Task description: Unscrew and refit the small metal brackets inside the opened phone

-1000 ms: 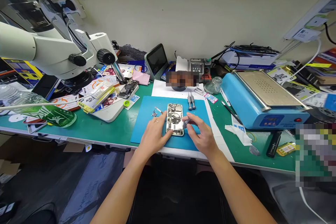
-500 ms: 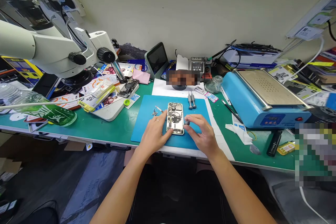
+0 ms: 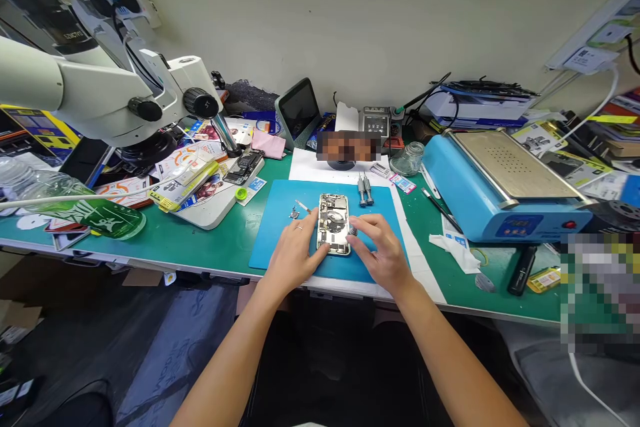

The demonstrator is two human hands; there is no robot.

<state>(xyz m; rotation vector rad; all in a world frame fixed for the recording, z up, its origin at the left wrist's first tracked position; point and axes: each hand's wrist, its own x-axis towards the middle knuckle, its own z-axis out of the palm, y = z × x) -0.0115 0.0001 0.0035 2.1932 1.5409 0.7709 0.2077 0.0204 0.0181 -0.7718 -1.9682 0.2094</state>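
An opened phone (image 3: 334, 223) with its insides exposed lies on a blue mat (image 3: 280, 227) on the green bench. My left hand (image 3: 295, 255) rests flat against the phone's left edge, fingers stretched out, a ring on one finger. My right hand (image 3: 383, 253) is curled at the phone's right edge, pinching a small grey screwdriver (image 3: 353, 231) whose tip sits at the phone. Two more grey screwdrivers (image 3: 365, 189) lie on the mat beyond the phone. Small loose parts (image 3: 298, 209) lie on the mat left of it.
A white microscope (image 3: 100, 90) reaches in from the left over a plastic bottle (image 3: 75, 207) and packaging. A blue heating plate machine (image 3: 500, 187) stands at the right. A glass jar (image 3: 407, 160), a small screen (image 3: 299, 110) and a second opened phone (image 3: 243, 168) sit further back.
My right hand has drawn closer to the phone's right edge with the screwdriver. My left hand has stayed in place against the phone.
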